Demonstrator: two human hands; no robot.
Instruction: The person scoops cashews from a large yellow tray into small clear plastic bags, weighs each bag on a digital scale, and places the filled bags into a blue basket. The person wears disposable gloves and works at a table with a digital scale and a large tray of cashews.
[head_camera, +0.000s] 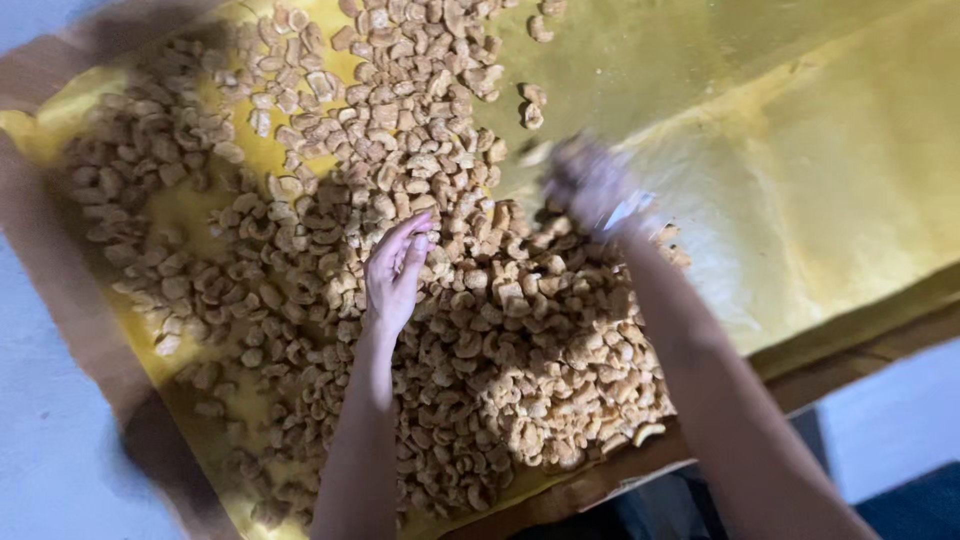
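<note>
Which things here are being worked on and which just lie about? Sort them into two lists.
In hand:
left hand resting on the cashew pile
right hand, blurred, above the pile's edge

Lying about:
yellow sheet
brown frame
stray cashews

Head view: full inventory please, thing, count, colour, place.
cashew kernels: too many to count, tan-brown, heaped across the sheet from top left to bottom centre
yellow sheet: one, glossy yellow, lining the tray, bare on the right side
tray rim: one, brown, framing the sheet at left and along the bottom right
floor: pale grey, outside the tray at left and lower right
left hand: one, fingers extended, resting on the kernels at centre
right hand: one, motion-blurred, at the heap's right edge; grip unclear
</note>
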